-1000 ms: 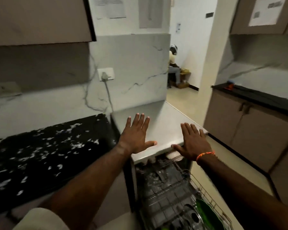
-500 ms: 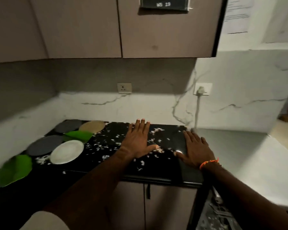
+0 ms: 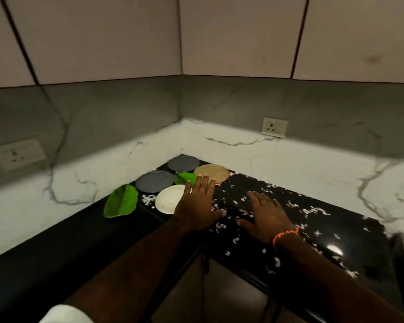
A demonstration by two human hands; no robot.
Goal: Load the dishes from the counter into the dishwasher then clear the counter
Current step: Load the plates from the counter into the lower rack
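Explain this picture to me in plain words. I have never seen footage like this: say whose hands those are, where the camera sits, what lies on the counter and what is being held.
The camera is worn on a person's head and looks down at their own hands. The left hand and right hand are spread flat with straight fingers; neither holds anything. In the corner of the black counter lie two grey plates, a white plate, a tan plate and two green leaf-shaped plates. White scraps are scattered over the counter.
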